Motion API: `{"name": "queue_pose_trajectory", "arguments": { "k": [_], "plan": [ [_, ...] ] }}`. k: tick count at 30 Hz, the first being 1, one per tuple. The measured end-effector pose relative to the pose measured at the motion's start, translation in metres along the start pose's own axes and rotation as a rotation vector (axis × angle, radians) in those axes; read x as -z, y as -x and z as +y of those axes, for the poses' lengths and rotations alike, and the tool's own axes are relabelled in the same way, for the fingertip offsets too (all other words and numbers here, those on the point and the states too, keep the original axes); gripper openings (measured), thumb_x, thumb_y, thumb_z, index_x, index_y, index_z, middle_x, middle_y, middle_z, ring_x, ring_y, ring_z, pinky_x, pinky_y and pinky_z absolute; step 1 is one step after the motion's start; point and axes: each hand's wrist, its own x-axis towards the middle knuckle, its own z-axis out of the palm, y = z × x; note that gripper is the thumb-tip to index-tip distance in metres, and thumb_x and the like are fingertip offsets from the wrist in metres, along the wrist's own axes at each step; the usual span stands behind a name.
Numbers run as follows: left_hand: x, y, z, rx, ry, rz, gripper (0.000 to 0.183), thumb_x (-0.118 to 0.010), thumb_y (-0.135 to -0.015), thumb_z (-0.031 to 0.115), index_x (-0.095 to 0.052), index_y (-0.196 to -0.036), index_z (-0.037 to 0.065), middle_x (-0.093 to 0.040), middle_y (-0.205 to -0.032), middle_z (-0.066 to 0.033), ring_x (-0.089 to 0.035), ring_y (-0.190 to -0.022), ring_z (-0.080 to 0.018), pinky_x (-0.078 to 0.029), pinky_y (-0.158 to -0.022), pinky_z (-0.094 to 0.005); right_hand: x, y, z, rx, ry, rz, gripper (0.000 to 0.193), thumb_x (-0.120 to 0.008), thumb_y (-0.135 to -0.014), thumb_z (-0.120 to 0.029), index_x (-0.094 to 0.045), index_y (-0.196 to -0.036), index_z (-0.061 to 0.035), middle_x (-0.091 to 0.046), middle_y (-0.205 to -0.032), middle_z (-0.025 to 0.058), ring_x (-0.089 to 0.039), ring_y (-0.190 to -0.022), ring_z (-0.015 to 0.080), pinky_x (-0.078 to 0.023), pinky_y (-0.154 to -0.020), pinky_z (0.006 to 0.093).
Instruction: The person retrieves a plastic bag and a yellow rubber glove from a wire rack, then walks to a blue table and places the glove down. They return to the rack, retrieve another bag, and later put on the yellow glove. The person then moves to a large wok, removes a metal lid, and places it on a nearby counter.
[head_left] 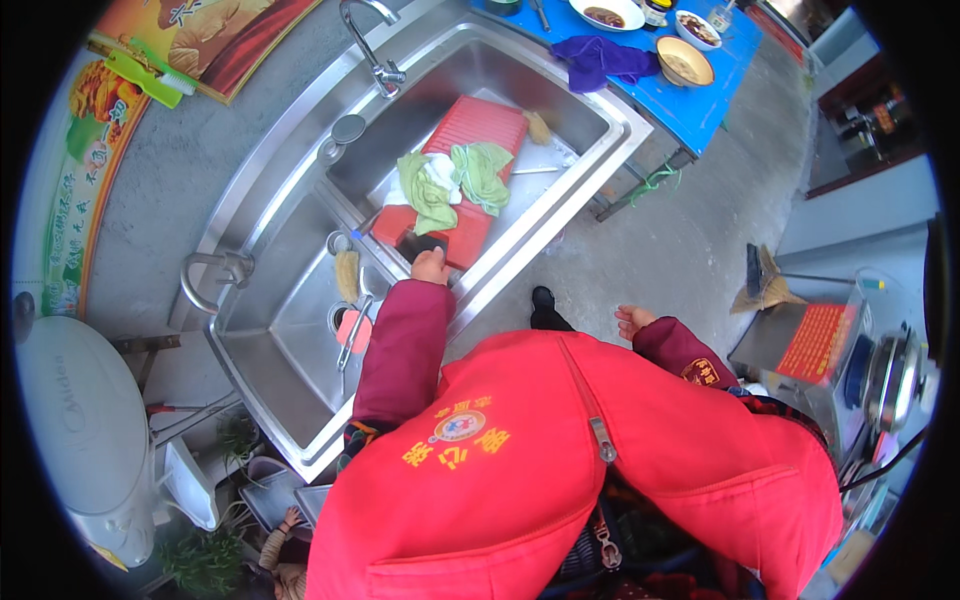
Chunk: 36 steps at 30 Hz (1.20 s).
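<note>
At the near edge of the sink's far basin (570, 205), my left hand (430, 267) is closed on a dark, flat, blade-like piece (420, 244); its grip is partly hidden. That piece lies over a red cutting board (472, 128), which leans in the basin. Green cloths (482, 178) and a white cloth (443, 170) are draped on the board. My right hand (634, 320) hangs away from the sink, fingers apart, with nothing in it.
In the nearer basin lie a brush (347, 276) and a pink-handled tool (352, 332). Two taps (385, 75) stand at the wall. A blue table (700, 100) holds bowls and a purple cloth (605, 62). Another person's hand (291, 517) shows at lower left.
</note>
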Motion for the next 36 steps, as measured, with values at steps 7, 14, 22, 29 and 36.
{"name": "queue_pose_trajectory", "arguments": {
  "k": [7, 14, 22, 29, 36],
  "plan": [
    [-0.009, -0.07, 0.006, 0.035, -0.054, 0.2, 0.016, -0.056, -0.083, 0.02, -0.054, -0.09, 0.006, -0.054, -0.083, -0.0057, -0.054, -0.072, -0.0178, -0.046, -0.062, -0.0345, 0.017, -0.043, -0.089, 0.008, 0.077, -0.037, 0.038, -0.049, -0.086, -0.028, -0.045, -0.12, -0.0119, -0.052, -0.115, 0.0015, -0.043, -0.103, 0.0203, -0.04, -0.083, 0.0365],
    [-0.003, -0.095, 0.012, 0.17, -0.181, 0.232, 0.023, -0.059, -0.081, 0.017, -0.051, -0.102, 0.01, -0.058, -0.085, -0.0052, -0.056, -0.069, -0.0186, -0.045, -0.057, -0.0313, 0.036, -0.065, -0.107, -0.053, 0.062, -0.03, 0.037, -0.051, -0.085, -0.028, -0.047, -0.118, -0.0136, -0.052, -0.115, -0.0001, -0.043, -0.095, 0.019, -0.041, -0.083, 0.0381],
    [-0.028, -0.104, 0.082, -0.056, -0.099, 0.187, 0.029, -0.063, -0.081, 0.014, -0.054, -0.109, 0.011, -0.06, -0.096, -0.0019, -0.059, -0.082, -0.0184, -0.048, -0.068, -0.0327, 0.037, -0.1, -0.115, -0.062, 0.097, -0.067, 0.034, -0.05, -0.085, -0.027, -0.049, -0.116, -0.0132, -0.055, -0.108, -0.0006, -0.045, -0.091, 0.0191, -0.042, -0.078, 0.0366],
    [0.008, -0.18, 0.126, -0.044, -0.419, 0.18, 0.032, -0.064, -0.079, 0.028, -0.059, -0.101, 0.005, -0.06, -0.086, -0.0057, -0.056, -0.072, -0.0184, -0.044, -0.061, -0.0297, 0.031, -0.104, -0.136, -0.074, 0.124, -0.07, 0.038, -0.051, -0.085, -0.028, -0.046, -0.119, -0.0134, -0.053, -0.113, -0.0006, -0.043, -0.099, 0.0199, -0.04, -0.083, 0.0382],
    [0.033, -0.206, 0.124, 0.189, -0.607, 0.245, 0.023, -0.063, -0.08, 0.022, -0.06, -0.093, 0.002, -0.063, -0.082, -0.0081, -0.06, -0.074, -0.0181, -0.047, -0.065, -0.0294, 0.046, -0.091, -0.14, -0.073, 0.13, -0.034, 0.043, -0.051, -0.084, -0.029, -0.043, -0.123, -0.0139, -0.051, -0.116, 0.0002, -0.043, -0.102, 0.0209, -0.04, -0.084, 0.0384]
  ]
}}
